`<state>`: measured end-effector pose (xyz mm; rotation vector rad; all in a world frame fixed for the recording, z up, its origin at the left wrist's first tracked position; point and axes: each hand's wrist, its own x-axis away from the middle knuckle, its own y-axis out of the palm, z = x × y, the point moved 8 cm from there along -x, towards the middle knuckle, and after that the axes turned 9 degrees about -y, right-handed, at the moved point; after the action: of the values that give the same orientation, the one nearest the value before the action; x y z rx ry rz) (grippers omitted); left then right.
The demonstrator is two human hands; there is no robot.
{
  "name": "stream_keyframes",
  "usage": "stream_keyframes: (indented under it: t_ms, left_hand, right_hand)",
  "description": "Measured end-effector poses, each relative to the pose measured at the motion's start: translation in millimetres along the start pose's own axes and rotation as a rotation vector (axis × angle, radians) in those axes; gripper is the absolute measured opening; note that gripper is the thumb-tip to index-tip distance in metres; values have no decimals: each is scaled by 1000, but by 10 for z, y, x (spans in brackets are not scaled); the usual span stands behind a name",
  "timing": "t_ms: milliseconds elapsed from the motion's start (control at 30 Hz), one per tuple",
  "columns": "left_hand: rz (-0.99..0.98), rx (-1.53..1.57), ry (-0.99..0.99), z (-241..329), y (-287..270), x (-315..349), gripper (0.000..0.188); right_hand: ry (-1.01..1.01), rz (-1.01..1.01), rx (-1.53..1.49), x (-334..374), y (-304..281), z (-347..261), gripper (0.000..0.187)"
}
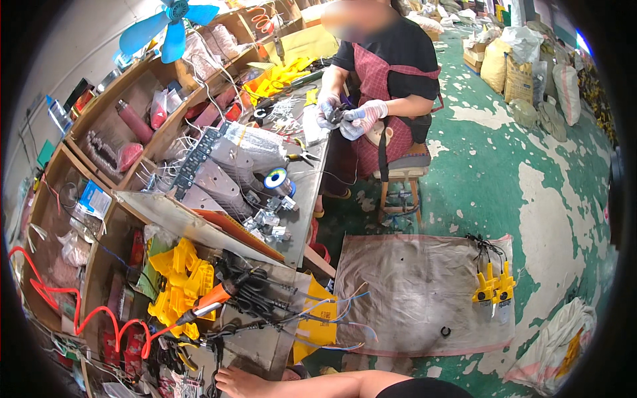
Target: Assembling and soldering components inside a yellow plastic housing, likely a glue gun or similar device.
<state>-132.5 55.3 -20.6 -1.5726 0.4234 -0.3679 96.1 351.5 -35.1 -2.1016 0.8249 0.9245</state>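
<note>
Down at the lower edge, only one bare forearm showed, ending in what I took for the right hand (229,383). It lay low against the front of the workbench (302,199), and the frame cut it too closely to tell whether the fingers were spread or curled, or whether they gripped anything. The left hand was out of sight.

Just above that hand lay a tangle of black cables (249,298), and an orange-handled tool (213,300) rested across it with its tip pointing left, probably kept within easy reach. Beyond the tool and to the left, yellow plastic housings (176,278) were piled in a cubby, and a red coiled hose (86,318) looped past them.

To the right of the hand, thin coloured wires (335,310) trailed over a yellow sheet (315,331) towards a sacking mat (424,298) on the floor, where finished yellow plugs (494,288) lay bundled.

Well beyond, a co-worker on a wooden stool (398,182) held a small dark part between gloved hands (348,116).
</note>
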Motion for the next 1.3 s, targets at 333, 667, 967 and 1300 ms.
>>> stream_keyframes:
  t_ms: [333,667,967,1300]
  left_hand:
    - [-223,242,-196,250,-63,155,56]
    - [-33,237,-78,318,-360,497,53]
    - [217,578,96,372,-708,575,69]
    - [246,640,5,-310,-606,1135,58]
  right_hand:
    - [-13,-6,39,-20,-131,-41,15]
    - [1,-43,55,20,-177,-117,16]
    - [95,-96,193,-173,-487,-28,15]
    - [-33,-361,-81,-558,409,-1008,22]
